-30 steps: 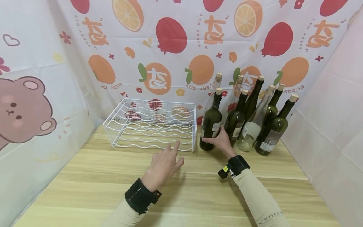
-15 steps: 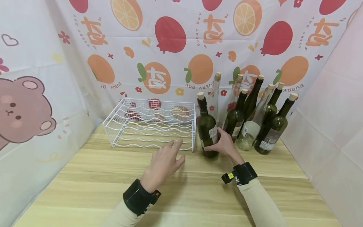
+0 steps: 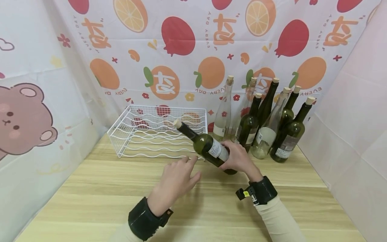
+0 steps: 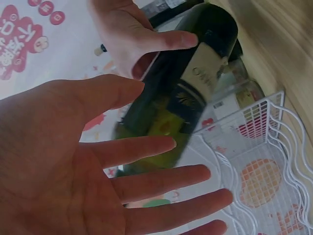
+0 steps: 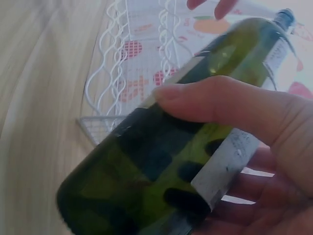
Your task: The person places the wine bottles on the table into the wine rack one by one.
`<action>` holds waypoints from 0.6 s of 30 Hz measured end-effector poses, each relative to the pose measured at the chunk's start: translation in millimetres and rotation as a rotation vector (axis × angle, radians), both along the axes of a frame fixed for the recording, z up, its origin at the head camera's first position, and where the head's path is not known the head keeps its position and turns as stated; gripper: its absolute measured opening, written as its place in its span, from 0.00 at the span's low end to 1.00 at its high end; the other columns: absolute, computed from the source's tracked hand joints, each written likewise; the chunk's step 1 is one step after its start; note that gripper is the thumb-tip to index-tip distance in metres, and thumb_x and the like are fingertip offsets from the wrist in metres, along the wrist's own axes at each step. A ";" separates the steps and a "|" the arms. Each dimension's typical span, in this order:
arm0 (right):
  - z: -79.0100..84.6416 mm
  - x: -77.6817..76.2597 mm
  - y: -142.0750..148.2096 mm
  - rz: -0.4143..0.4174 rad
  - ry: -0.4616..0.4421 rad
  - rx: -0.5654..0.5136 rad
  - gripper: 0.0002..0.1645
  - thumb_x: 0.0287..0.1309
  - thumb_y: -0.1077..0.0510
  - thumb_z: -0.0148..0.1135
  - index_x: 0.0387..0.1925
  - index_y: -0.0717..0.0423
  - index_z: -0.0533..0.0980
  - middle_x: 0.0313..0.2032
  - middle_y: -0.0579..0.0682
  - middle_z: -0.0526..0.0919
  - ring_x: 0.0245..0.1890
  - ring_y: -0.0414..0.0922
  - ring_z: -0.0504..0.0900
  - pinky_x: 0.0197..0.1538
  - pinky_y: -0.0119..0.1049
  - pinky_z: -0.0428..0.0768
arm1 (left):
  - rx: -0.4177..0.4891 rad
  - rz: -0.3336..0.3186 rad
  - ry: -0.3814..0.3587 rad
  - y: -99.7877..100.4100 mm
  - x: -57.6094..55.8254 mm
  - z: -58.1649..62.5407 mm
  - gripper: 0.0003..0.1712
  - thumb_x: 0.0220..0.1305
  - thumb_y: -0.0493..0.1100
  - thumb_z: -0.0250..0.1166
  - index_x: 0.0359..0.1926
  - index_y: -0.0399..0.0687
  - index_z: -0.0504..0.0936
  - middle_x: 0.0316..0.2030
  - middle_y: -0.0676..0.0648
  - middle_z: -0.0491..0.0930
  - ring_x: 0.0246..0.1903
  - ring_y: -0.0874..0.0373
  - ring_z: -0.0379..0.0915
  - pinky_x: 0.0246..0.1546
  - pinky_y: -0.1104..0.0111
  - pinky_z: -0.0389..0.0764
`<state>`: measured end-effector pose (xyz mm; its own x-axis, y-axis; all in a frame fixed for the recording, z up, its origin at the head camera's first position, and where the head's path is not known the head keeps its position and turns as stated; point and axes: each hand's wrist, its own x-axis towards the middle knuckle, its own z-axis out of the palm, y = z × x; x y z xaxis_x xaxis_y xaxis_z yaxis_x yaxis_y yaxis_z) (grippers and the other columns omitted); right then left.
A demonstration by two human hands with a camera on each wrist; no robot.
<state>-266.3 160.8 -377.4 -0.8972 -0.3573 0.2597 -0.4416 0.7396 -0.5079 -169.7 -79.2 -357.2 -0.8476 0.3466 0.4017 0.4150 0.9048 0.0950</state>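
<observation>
My right hand (image 3: 239,156) grips a dark green wine bottle (image 3: 206,145) around its lower body, thumb on one side and fingers round the other. The bottle leans strongly, its corked neck pointing up and left across the front right of the white wire rack (image 3: 127,148). In the right wrist view the bottle's base (image 5: 93,200) points toward the lower left. My left hand (image 3: 176,178) is near the rack's front edge, left of the bottle, holding nothing. Seen in the left wrist view, the left hand's fingers (image 4: 166,181) are spread and extended, overlapping the bottle's shoulder.
Right of the rack, several corked bottles stand grouped: a clear bottle (image 3: 223,114) at the left, a green bottle (image 3: 249,126), another clear bottle (image 3: 266,134) and a green one (image 3: 289,136) at the right. Patterned cloth (image 3: 187,74) hangs behind the wooden table (image 3: 90,201).
My right hand has drawn the green bottle forward from the group and tipped it from upright, neck to the left. The left hand has barely shifted.
</observation>
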 end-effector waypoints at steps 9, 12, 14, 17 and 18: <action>4.5 10.3 -8.0 0.002 -0.043 0.159 0.50 0.22 0.57 0.90 0.57 0.51 0.82 0.45 0.50 0.88 0.40 0.48 0.83 0.42 0.44 0.81 | 0.045 -0.039 0.020 -0.3 7.3 11.5 0.15 0.63 0.51 0.73 0.43 0.45 0.86 0.28 0.47 0.86 0.22 0.55 0.79 0.16 0.66 0.70; 3.9 11.6 -10.5 0.009 -0.040 0.205 0.48 0.22 0.57 0.90 0.56 0.50 0.83 0.44 0.49 0.88 0.39 0.48 0.82 0.40 0.43 0.80 | 0.086 -0.050 0.054 -1.3 6.7 15.0 0.14 0.59 0.48 0.76 0.42 0.45 0.87 0.27 0.49 0.87 0.21 0.58 0.77 0.15 0.69 0.68; 2.9 12.6 -12.9 0.019 -0.042 0.225 0.47 0.22 0.57 0.90 0.55 0.49 0.83 0.44 0.48 0.88 0.39 0.47 0.82 0.40 0.42 0.80 | 0.119 -0.060 0.075 -2.3 5.1 15.9 0.15 0.57 0.45 0.77 0.43 0.45 0.87 0.29 0.49 0.87 0.22 0.59 0.78 0.16 0.69 0.71; 1.1 14.5 -16.5 0.041 -0.051 0.249 0.46 0.23 0.58 0.91 0.54 0.49 0.84 0.44 0.47 0.88 0.39 0.46 0.82 0.41 0.42 0.80 | 0.163 -0.102 0.096 -4.5 1.7 15.3 0.15 0.55 0.42 0.79 0.43 0.45 0.88 0.33 0.50 0.88 0.26 0.59 0.80 0.21 0.69 0.76; 0.6 15.3 -17.8 0.047 -0.054 0.255 0.46 0.23 0.58 0.91 0.54 0.49 0.84 0.44 0.47 0.88 0.39 0.46 0.82 0.41 0.42 0.80 | 0.174 -0.125 0.100 -5.5 0.4 14.6 0.16 0.54 0.42 0.80 0.43 0.45 0.88 0.34 0.50 0.87 0.28 0.59 0.80 0.24 0.69 0.78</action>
<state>-251.0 143.0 -376.8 -0.8882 -0.4466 0.1081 -0.4557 0.8262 -0.3312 -169.3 -84.6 -342.5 -0.7551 0.3647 0.5448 0.5384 0.8190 0.1981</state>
